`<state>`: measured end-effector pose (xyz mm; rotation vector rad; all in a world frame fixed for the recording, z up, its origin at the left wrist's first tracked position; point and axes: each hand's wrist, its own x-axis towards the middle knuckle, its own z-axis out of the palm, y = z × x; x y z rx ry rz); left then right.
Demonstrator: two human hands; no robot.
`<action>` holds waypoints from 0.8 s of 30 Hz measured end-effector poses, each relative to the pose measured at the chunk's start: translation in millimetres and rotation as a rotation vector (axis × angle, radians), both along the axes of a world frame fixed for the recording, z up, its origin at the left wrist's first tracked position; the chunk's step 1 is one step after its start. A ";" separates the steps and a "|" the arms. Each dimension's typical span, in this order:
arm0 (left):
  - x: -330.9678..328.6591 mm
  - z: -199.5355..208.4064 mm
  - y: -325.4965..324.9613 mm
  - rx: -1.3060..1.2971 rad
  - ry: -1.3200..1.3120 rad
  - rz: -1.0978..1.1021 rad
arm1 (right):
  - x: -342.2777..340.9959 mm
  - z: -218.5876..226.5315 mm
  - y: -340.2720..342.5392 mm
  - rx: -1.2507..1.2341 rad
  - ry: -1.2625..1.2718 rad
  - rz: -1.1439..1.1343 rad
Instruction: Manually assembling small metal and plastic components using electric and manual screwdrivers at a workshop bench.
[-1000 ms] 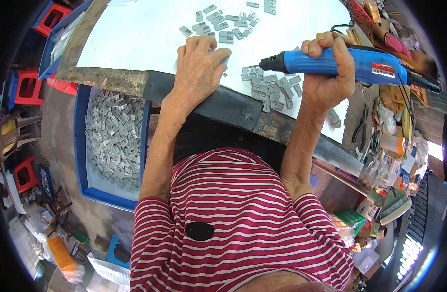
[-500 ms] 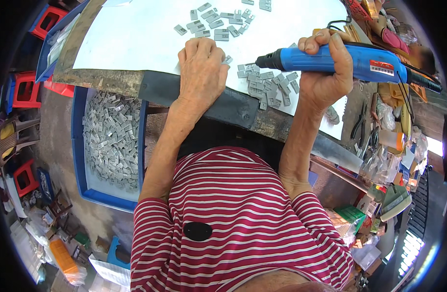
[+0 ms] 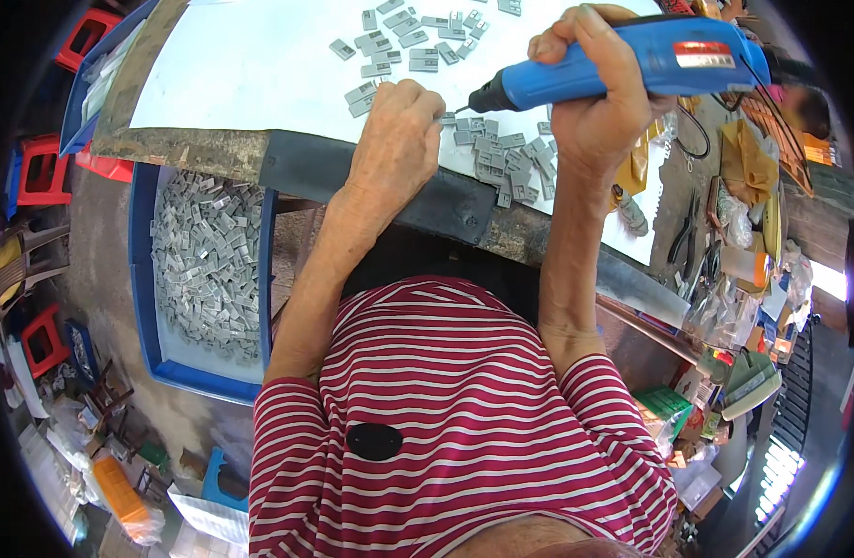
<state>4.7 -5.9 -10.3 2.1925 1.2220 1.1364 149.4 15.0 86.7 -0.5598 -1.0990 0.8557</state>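
My left hand (image 3: pixel 394 139) is closed at the white work sheet (image 3: pixel 232 79), its fingertips pinching a small grey block (image 3: pixel 449 119) that looks like a pencil sharpener body. My right hand (image 3: pixel 599 102) is wrapped round a blue electric screwdriver (image 3: pixel 576 76), held nearly level. Its thin bit points left and meets the block at my left fingertips; exact contact is too small to tell. Loose grey blocks (image 3: pixel 515 160) lie heaped to the right of my left hand. Several more blocks (image 3: pixel 413 39) are spread beyond it, and a few (image 3: pixel 361 96) sit just left of the fingers.
A blue tray (image 3: pixel 146 279) full of grey blocks stands below the table's left edge. Dark metal edging (image 3: pixel 306 172) runs along the table front. Pliers (image 3: pixel 685 228) and plastic bags lie at the right. Red stools (image 3: pixel 44 172) stand on the floor at left.
The screwdriver has moved left and slightly up, bringing its bit to my left fingertips. My left hand has shifted a little right, uncovering blocks beside it.
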 end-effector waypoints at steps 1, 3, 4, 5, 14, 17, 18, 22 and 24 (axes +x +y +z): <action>-1.8 -0.1 -0.5 -0.005 0.001 0.006 | -7.8 3.8 -2.3 -0.068 -0.002 -0.068; -2.7 1.4 0.2 -0.064 -0.011 -0.021 | -18.7 12.4 -6.1 -0.165 -0.017 -0.156; -2.0 1.6 0.6 -0.067 -0.014 -0.021 | -19.0 12.2 -5.8 -0.168 -0.021 -0.157; -0.4 1.8 0.7 -0.071 -0.032 -0.018 | -19.1 12.0 -5.8 -0.181 -0.024 -0.163; -0.3 2.8 2.5 -0.148 -0.018 0.008 | -20.3 12.3 -1.9 -0.162 -0.090 -0.149; 0.7 3.4 2.5 -0.166 -0.017 0.022 | -24.4 -3.6 16.5 0.013 0.174 0.141; 1.4 3.6 2.8 -0.176 -0.022 0.027 | -25.5 -7.9 22.2 0.193 0.444 0.429; -1.3 1.0 3.2 -0.184 -0.019 0.033 | -26.6 7.7 0.8 -0.167 -0.124 -0.134; -0.4 1.1 4.3 -0.186 -0.025 0.019 | -23.7 -0.9 9.4 0.099 0.132 0.197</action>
